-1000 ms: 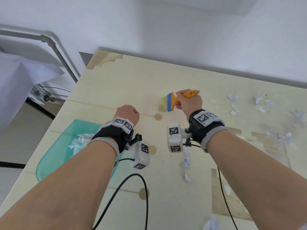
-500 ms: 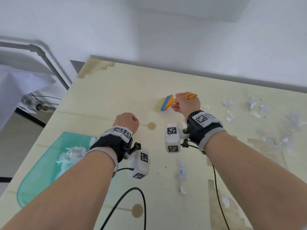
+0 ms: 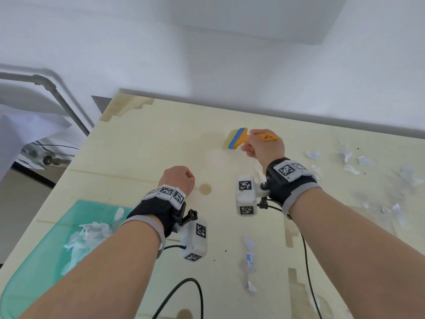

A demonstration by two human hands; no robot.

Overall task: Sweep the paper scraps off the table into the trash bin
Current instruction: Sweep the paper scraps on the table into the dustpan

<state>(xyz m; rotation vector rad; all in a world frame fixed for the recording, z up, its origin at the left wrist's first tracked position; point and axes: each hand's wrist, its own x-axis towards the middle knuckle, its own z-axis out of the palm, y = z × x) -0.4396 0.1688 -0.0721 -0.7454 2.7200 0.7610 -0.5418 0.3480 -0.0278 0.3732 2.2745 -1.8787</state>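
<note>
The right hand (image 3: pixel 262 146) held a small brush (image 3: pixel 239 139) by its orange handle, fingers curled round it, with the pale bristles pointing left and hanging over a bare patch near the far side of the table (image 3: pixel 161 143). Whether the bristles touched the surface could not be told. The left hand (image 3: pixel 178 178) was balled into a fist holding nothing, near the middle of the table and just beyond the trash bin (image 3: pixel 41 261).

The bin, green and see-through, sat at the near left edge of the table, apparently below its level. A heap of white scraps (image 3: pixel 85 236) already lay inside it, so part of the job looked done.

Plenty was left, by the look of it. A scatter of torn paper scraps (image 3: pixel 349 162) lay to the right of the brush, spread toward the far right corner, with more thin bits nearer on that side. A short line of scraps (image 3: pixel 249 256) lay near the middle, between the two forearms, and one or two bits sat just beside the right wrist.

The table was perhaps partly cleared: the left and far stretch was free of scraps, while the right side and the near middle still needed sweeping leftward to the bin. A black cable (image 3: pixel 184 293) trailed across the near edge.
</note>
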